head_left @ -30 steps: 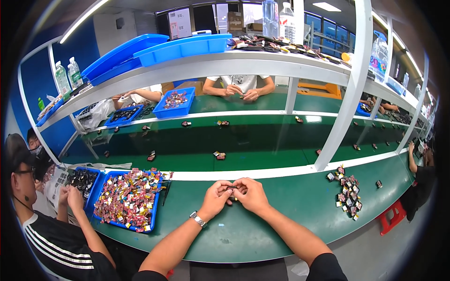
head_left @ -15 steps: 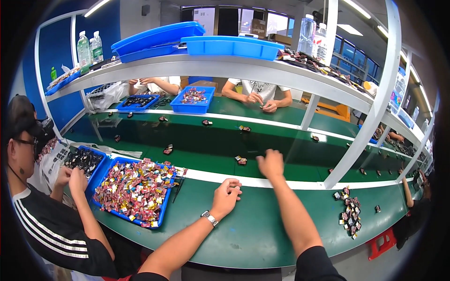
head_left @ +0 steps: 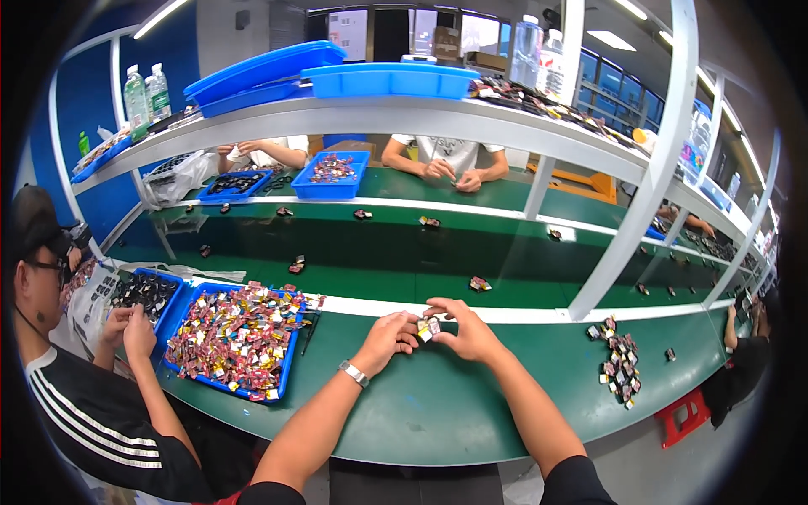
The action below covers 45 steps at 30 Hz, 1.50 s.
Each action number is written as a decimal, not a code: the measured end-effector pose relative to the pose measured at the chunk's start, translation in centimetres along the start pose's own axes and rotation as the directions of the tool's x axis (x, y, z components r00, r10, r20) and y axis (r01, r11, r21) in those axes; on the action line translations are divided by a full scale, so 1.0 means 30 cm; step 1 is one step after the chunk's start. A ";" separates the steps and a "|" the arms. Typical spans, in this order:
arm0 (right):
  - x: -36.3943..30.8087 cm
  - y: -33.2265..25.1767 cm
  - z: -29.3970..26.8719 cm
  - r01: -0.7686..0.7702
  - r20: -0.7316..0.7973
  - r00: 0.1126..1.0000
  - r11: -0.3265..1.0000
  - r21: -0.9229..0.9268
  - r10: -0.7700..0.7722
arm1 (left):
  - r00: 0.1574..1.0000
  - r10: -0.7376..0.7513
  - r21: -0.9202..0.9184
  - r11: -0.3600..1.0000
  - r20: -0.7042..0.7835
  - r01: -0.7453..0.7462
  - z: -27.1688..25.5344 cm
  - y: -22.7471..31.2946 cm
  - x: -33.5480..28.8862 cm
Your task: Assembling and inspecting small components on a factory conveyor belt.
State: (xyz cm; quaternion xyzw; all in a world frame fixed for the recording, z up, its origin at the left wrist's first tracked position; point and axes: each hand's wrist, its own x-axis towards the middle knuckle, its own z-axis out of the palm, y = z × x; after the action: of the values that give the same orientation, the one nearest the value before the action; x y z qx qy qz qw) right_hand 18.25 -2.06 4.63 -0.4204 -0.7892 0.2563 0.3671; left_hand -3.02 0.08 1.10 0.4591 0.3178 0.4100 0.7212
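Observation:
My right hand [head_left: 465, 332] is closed, with thumb and fingers round a small electronic part [head_left: 428, 328] in black, white and yellow. My left hand [head_left: 390, 341] is close against the left side of that part, its fingers loosely bent. Whether its fingertips touch the part, I cannot tell. Both hands are over the near edge of the green bench [head_left: 404, 404], just in front of a white rail. Beyond the rail, a similar part [head_left: 479, 284] lies on the dark green strip. To the right on the bench is a loose pile of such parts [head_left: 621, 366].
A blue tray [head_left: 290, 362] heaped with small coloured parts stands at left, beside a co-worker's hands [head_left: 135, 328]. A shelf [head_left: 379, 118] with blue trays and bottles spans above the far side, held by a slanted white post [head_left: 627, 244]. Across, another person's hands [head_left: 454, 174] work.
My right hand has come back from the strip beyond the rail and now holds a small electronic part beside my left hand. The view has shifted slightly.

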 end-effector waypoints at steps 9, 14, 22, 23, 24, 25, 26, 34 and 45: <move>-0.105 -0.043 0.024 -0.041 -0.277 0.960 0.999 0.011 0.043 | 0.972 -0.103 0.029 0.995 0.211 0.099 0.070 -0.005 -0.016; -0.097 -0.058 0.111 -0.078 -0.378 0.923 0.925 -0.372 -0.074 | 0.983 0.016 -0.045 0.999 0.184 -0.008 0.077 -0.026 -0.017; -0.096 -0.016 0.080 0.100 -0.307 0.911 0.871 -0.481 -0.274 | 0.995 0.014 -0.036 0.999 0.098 -0.011 0.091 -0.039 -0.011; -0.092 -0.019 0.075 0.090 -0.292 0.924 0.884 -0.458 -0.245 | 0.994 0.015 -0.028 1.000 0.105 -0.012 0.087 -0.044 -0.008; -0.088 -0.022 0.073 0.078 -0.276 0.937 0.897 -0.435 -0.215 | 0.995 0.012 -0.026 1.000 0.103 -0.010 0.087 -0.044 -0.009; -0.086 -0.026 0.070 0.078 -0.277 0.937 0.898 -0.432 -0.214 | 0.995 0.011 -0.013 1.000 0.096 -0.009 0.089 -0.043 -0.011; -0.086 -0.031 0.067 0.082 -0.262 0.943 0.909 -0.408 -0.203 | 0.996 0.010 0.000 1.000 0.089 -0.010 0.088 -0.043 -0.013; -0.090 -0.033 0.072 0.090 -0.243 0.945 0.887 -0.454 -0.221 | 0.996 0.016 0.045 0.999 0.090 -0.020 0.096 -0.034 -0.010; -0.096 -0.018 0.049 0.140 -0.196 0.950 0.894 -0.425 -0.242 | 0.996 0.015 0.048 0.999 0.087 -0.020 0.090 -0.050 -0.012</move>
State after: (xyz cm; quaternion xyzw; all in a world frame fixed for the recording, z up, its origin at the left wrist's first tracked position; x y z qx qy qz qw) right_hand 17.92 -4.95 3.09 -0.4353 -0.8116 -0.0042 0.3896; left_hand -0.48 -1.70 0.76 0.4968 0.2923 0.3881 0.7191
